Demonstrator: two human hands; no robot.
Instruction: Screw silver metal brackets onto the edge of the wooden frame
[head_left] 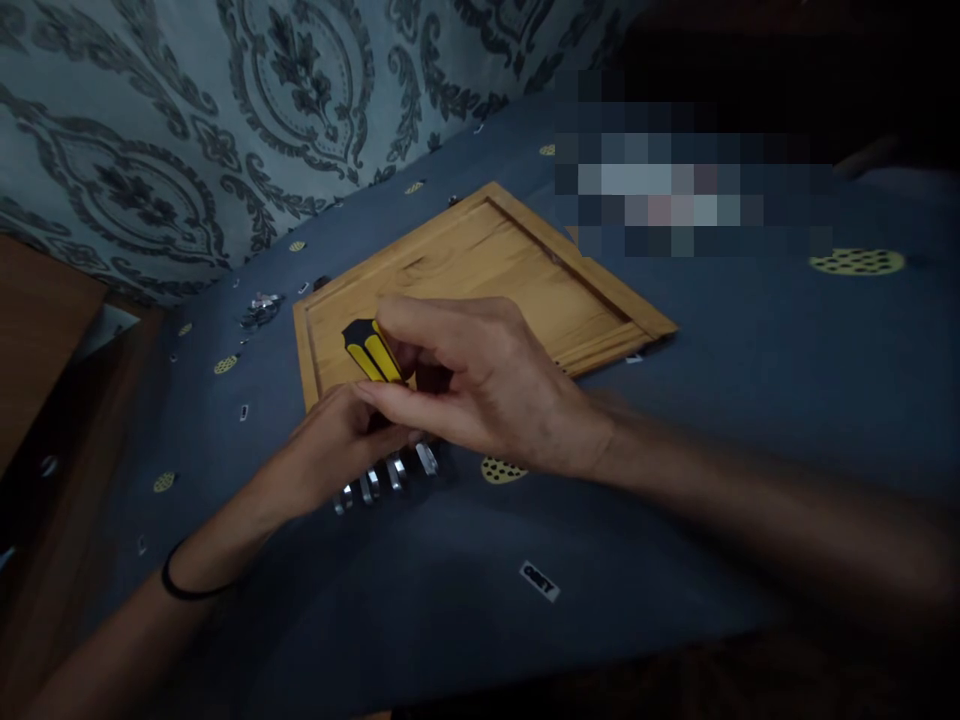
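Observation:
A yellow and black screwdriver (pixel 375 352) stands tilted in my right hand (pixel 487 375), the thumb and forefinger closed round its handle. The shaft and tip are hidden behind my fingers. Just below and to the left, my left hand (pixel 330 440) is curled in close to the screwdriver's lower end. Whatever it holds there is covered by both hands. A row of several shiny metal pieces (pixel 397 472) shows right below my left hand, over the dark cloth. Both hands are in front of the near edge of a wooden board (pixel 465 270) with a raised rim.
The board lies on a dark blue patterned cloth (pixel 637 520). A small heap of metal parts (pixel 261 308) lies left of the board. Patterned wallpaper (pixel 300 80) rises behind. Wooden furniture (pixel 45 330) stands at the left. The upper right is pixelated.

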